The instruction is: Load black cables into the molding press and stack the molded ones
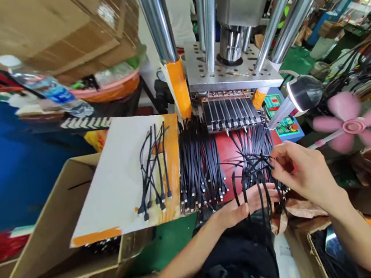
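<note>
At the red worktop [224, 145] before the metal press [198, 77], toward its right edge, the right hand [302, 173] pinches some black USB cables [254, 164], while the left hand [254, 197] lies open beneath, probably for supporting their drooping lengths.

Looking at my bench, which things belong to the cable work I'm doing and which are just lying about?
Seemingly part of the job:
black cables, pinched in your right hand, with your left hand close by
cable bundle
white board, bearing more cables
metal press

Probably just about:
water bottle
pink fan
upper-left cardboard box
</note>
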`<action>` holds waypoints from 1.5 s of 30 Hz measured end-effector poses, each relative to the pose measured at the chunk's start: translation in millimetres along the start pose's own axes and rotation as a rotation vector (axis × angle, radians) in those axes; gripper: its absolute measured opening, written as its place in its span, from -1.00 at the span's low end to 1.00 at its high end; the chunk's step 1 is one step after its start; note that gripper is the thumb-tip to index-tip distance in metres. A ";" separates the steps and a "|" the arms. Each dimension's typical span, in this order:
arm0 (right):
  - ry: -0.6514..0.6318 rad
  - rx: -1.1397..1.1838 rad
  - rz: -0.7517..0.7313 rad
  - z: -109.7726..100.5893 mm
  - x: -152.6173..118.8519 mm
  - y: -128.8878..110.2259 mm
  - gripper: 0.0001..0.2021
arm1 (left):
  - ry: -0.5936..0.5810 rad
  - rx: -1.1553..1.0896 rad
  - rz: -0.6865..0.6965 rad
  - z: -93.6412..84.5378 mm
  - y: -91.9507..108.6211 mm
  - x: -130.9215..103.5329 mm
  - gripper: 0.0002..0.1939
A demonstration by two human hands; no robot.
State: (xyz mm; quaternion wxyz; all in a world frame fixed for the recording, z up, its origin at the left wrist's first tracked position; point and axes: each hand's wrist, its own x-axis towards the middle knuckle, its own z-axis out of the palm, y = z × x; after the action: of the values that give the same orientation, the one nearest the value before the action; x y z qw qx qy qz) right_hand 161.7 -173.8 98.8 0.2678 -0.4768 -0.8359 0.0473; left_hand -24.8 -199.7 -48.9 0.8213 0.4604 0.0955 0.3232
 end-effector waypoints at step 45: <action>-0.530 1.356 0.423 159.3 31.2 -47.7 -0.57 | 0.435 0.482 -0.363 -19.0 88.6 -169.8 -0.58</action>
State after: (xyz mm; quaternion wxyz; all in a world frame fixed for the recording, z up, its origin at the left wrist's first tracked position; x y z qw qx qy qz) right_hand 33.8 -145.8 -8.4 0.2778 -0.3306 -0.5509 0.7142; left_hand -204.0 -259.0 -10.9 0.6937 0.5368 0.4210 0.2309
